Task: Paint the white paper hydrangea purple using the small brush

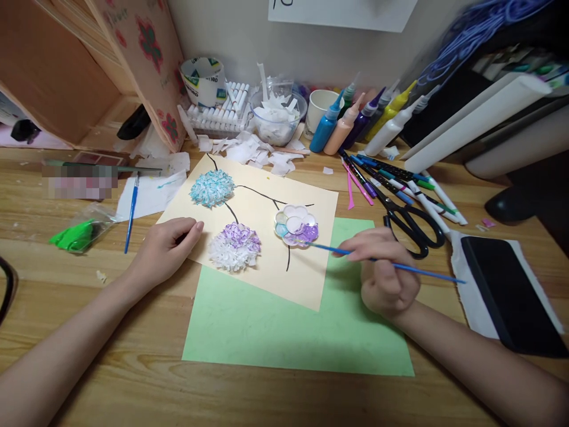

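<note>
My right hand (386, 273) is closed round a thin blue paintbrush (427, 273), whose tip reaches into the flower-shaped paint palette (296, 225) on the cream paper (262, 196). My left hand (166, 248) rests on the cream paper's left edge, fingers curled, holding it down. Two tufted paper flowers lie on the sheet: a teal one (212, 188) and a purple-and-white one (235, 247), joined by drawn black stems. A green sheet (284, 332) lies under the cream paper.
Black scissors (411, 224) and several markers (391, 178) lie to the right. Paint bottles (355, 121), a cup (320, 110), a bowl of paper scraps (278, 121) and a marker tray (220, 115) line the back. A second brush (131, 213) and a green bag (75, 235) lie left; a black pad (511, 296) right.
</note>
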`<state>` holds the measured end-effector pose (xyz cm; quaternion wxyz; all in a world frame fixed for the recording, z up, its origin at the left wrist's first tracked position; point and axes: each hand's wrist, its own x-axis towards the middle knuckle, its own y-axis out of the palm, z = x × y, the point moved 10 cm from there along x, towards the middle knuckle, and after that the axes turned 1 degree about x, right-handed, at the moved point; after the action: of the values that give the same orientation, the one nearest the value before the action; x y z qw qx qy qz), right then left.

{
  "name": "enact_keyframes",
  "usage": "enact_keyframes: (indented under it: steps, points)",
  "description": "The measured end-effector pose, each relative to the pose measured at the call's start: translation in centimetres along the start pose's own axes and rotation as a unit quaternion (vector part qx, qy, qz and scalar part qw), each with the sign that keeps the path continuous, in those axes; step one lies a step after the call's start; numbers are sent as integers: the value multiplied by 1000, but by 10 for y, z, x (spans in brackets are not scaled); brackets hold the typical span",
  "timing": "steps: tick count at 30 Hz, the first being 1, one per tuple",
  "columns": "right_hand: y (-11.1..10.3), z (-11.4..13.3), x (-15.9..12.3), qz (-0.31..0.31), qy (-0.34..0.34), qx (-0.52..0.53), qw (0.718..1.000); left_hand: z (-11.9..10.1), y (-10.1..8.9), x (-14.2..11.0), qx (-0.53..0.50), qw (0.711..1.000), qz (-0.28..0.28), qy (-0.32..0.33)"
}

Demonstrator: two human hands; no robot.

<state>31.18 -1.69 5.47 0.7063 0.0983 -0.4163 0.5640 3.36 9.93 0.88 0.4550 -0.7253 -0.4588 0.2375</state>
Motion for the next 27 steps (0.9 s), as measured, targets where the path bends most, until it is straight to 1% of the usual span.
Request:
enact_keyframes:
  steps: [2, 3, 4, 6, 12, 18, 20, 21, 22, 24, 26, 27]
  points:
    - [-18, -11, -2, -99, 38, -15, 994, 0, 0, 0, 1, 1000, 1, 2]
    - [-23, -15, -3, -127, 48, -18, 991, 0, 0, 0, 2, 1000, 1, 3]
    - [-24, -18, -2, -142, 52, -19, 988, 1, 0, 0, 4, 1000, 0, 3]
    - [-24, -21, -1, -150, 51, -20, 987, 1, 0, 0, 6, 1000, -1, 4]
    - [-22, -28, -2, -137, 66, -9, 988, 0, 0, 0, 1, 1000, 0, 8]
    - [-27, -22, -3, -177, 39, 26, 983, 1, 1, 0, -2, 1000, 6, 10]
    - [-23, -15, -2, -157, 22, 45, 986, -1, 2, 0, -5, 1000, 15, 17]
    - [-18, -11, -2, -133, 12, 51, 990, -3, 2, 1, -6, 1000, 19, 22]
    - [-12, -6, -1, -96, 5, 52, 994, -5, 3, 1, -8, 999, 24, 28]
    - [7, 1, -1, 1, 0, 40, 999, -9, 4, 2, -11, 999, 34, 38]
    - [23, 4, -4, 89, 4, 24, 996, -12, 5, 3, -13, 998, 41, 44]
    - [29, 5, -6, 118, 8, 18, 993, -13, 6, 3, -13, 998, 43, 46]
